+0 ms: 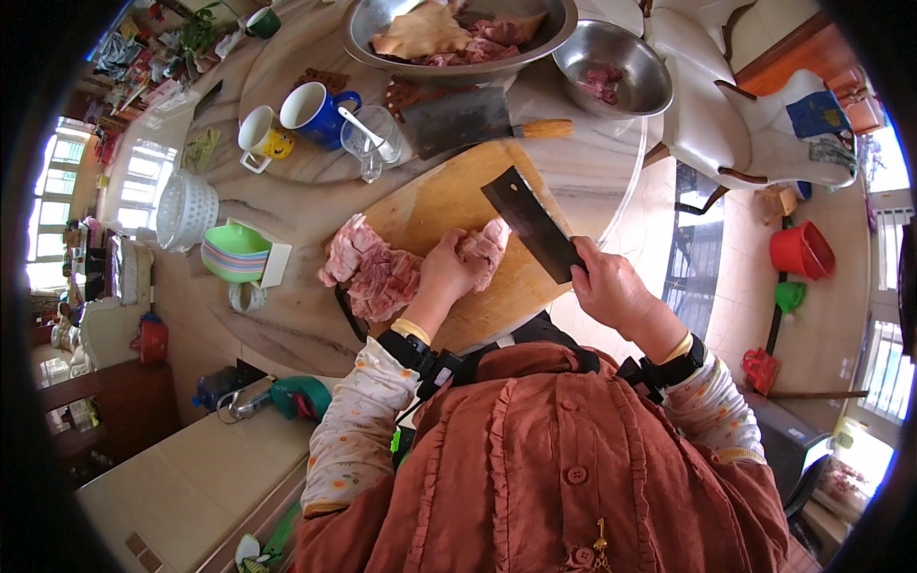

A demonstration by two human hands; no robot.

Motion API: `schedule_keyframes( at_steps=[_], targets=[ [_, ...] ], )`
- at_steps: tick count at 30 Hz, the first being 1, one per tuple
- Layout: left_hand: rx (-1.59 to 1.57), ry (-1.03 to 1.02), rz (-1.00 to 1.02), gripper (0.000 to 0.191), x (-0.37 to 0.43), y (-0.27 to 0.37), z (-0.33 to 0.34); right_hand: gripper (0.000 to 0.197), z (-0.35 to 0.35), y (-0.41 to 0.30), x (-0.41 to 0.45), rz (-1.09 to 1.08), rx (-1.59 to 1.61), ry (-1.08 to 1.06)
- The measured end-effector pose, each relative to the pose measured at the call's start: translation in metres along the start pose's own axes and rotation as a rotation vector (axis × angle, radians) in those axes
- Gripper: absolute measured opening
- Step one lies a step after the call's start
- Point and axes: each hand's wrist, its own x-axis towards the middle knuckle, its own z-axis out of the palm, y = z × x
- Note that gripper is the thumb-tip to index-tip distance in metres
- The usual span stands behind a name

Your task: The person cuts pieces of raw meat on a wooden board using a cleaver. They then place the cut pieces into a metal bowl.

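On the wooden cutting board [523,301] my left hand [450,268] grips a piece of raw meat [488,251]. Larger chunks of raw meat [376,276] lie just left of that hand, on the board's left part. My right hand [612,286] holds a cleaver [526,222] by its handle, which my fingers mostly hide. Its dark blade slants up and left over the board's right side, apart from the meat. A second, broader cleaver [458,122] with a wooden handle lies beyond the board.
Behind the board stand a large metal basin [351,43] of meat, a smaller metal bowl [645,86], a blue mug [308,118], a yellow mug [269,140] and a glass cup [369,136]. Stacked plastic bowls [233,251] and a white basket [186,211] sit at left. White chairs [709,129] stand at right.
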Motion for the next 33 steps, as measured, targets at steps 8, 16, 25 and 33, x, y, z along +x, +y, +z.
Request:
schedule_keyframes(
  at_steps=[8, 16, 25, 33],
  targets=[
    [0.09, 0.026, 0.043, 0.047, -0.007, 0.003, 0.004, 0.028, 0.006, -0.012, 0.012, -0.043, -0.058, -0.077],
    [0.169, 0.073, 0.117, 0.035, -0.015, 0.012, 0.011, 0.032, 0.014, -0.023, 0.031, 0.06, -0.27, -0.317],
    [0.19, 0.156, 0.126, 0.028, -0.016, 0.011, 0.019, 0.032, 0.044, -0.044, 0.063, 0.0, -0.38, -0.377],
    [0.094, 0.026, 0.108, 0.028, -0.009, 0.005, 0.01, 0.029, 0.028, -0.025, 0.05, 0.092, -0.332, -0.399]
  ],
)
